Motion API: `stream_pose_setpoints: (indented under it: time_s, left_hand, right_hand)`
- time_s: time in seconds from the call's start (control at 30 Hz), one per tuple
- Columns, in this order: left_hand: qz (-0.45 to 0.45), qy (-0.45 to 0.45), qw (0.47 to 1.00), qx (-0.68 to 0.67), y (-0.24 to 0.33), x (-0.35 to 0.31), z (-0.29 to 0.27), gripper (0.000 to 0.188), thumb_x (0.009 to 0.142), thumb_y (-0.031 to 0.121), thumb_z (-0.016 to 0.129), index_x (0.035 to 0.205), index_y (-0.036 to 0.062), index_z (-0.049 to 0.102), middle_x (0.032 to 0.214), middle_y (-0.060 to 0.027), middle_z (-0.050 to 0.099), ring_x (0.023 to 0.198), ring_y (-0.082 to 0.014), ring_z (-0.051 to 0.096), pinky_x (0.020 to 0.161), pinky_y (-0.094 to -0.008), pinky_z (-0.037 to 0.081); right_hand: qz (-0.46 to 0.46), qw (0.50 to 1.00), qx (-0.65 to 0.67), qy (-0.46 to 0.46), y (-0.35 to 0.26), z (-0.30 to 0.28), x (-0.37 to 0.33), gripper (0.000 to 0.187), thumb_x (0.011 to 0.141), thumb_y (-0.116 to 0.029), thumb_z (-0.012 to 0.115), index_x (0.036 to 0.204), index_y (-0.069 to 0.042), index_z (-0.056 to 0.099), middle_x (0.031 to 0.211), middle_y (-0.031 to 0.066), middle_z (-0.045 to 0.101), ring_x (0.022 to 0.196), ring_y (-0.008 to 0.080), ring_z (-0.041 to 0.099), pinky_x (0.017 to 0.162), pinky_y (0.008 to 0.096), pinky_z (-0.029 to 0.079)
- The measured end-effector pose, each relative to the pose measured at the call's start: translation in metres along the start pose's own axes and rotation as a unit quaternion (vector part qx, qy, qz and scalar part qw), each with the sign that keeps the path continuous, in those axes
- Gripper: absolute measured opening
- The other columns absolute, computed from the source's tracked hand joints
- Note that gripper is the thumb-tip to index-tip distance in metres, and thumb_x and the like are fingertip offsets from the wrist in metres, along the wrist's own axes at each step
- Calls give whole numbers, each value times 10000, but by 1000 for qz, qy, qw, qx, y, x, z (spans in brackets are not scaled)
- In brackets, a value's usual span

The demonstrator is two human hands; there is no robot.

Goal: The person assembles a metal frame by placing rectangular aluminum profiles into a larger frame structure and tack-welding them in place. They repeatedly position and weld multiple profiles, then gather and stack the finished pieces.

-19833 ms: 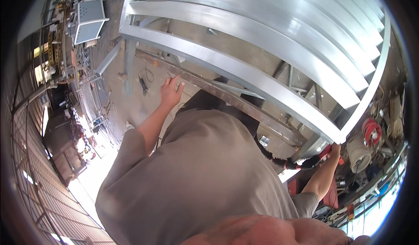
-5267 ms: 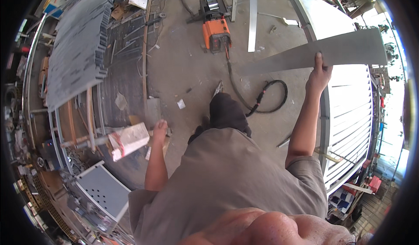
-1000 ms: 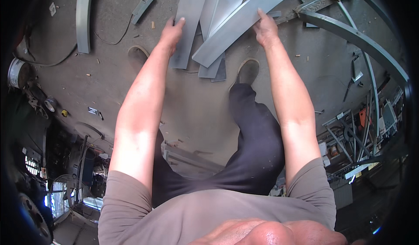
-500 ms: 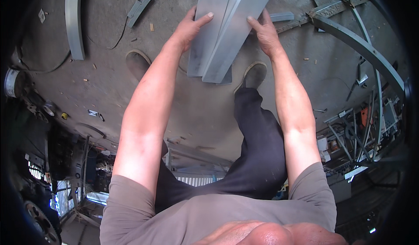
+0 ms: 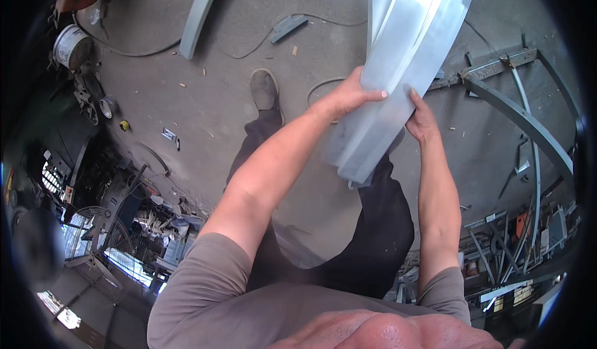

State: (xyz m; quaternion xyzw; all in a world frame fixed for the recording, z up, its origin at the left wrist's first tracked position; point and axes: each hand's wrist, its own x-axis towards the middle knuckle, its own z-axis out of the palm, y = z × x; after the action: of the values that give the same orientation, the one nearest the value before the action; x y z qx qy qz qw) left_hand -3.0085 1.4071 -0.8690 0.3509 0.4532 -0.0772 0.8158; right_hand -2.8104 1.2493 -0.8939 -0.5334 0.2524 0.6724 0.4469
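Note:
A bundle of long, silvery sheet-metal profiles (image 5: 398,56) hangs in front of me, slanting from the upper right down toward my legs. My left hand (image 5: 356,94) grips its left side, with the thumb on top and the fingers hidden beneath. On the right edge, my right hand (image 5: 423,117) holds the bundle the same way, its thumb against the metal. The near ends of the profiles lie over my right leg and are slightly blurred. The far ends run out past the top of the picture.
A curved-looking grey metal bar (image 5: 200,19) and a short grey metal piece (image 5: 289,29) with a cable lie on the floor. To the right stands a frame of steel bars (image 5: 522,119). A white drum (image 5: 71,47) and a fan (image 5: 96,224) are on the left.
Both hands have brought the metal profiles rightward and nearer my body, so the near ends now reach over my right leg. My view has turned, and the floor items appear shifted right.

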Motion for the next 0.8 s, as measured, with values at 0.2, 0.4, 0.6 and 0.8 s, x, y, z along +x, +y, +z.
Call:
stream_pose_setpoints:
  time_s: [0.2,0.4,0.6,0.8]
  left_hand:
    - [-9,-21,1000,-10,13,-16,-20,924,937,447,754,1588,-24,297,1555,-243,448,1470,-342,409,1223,-441,323]
    - [161,426,777,434,59,49,-291,984,822,536,824,1537,-7,423,1594,-265,391,1475,-393,393,1229,-462,325]
    - [-142,470,675,551,58,59,-481,1263,709,569,869,1661,124,169,1558,-210,474,1427,-355,493,1178,-506,389]
    - [59,329,827,452,85,-41,-357,1126,712,467,876,1555,-4,296,1378,-302,563,1199,-362,635,1006,-447,524]
  right_hand:
    - [-34,995,-92,-16,11,29,-26,860,824,-337,845,1504,2,443,1432,152,564,1342,306,523,1159,468,412]
    - [-30,998,-50,3,44,37,33,832,836,-304,835,1488,29,439,1400,152,580,1300,298,554,1124,450,449]
    - [-18,998,-67,-6,48,39,55,836,843,-321,823,1500,8,424,1391,157,573,1299,296,553,1122,451,449]
    - [-68,995,-69,23,44,74,23,791,866,-300,808,1491,11,436,1400,155,576,1295,284,561,1105,456,466]
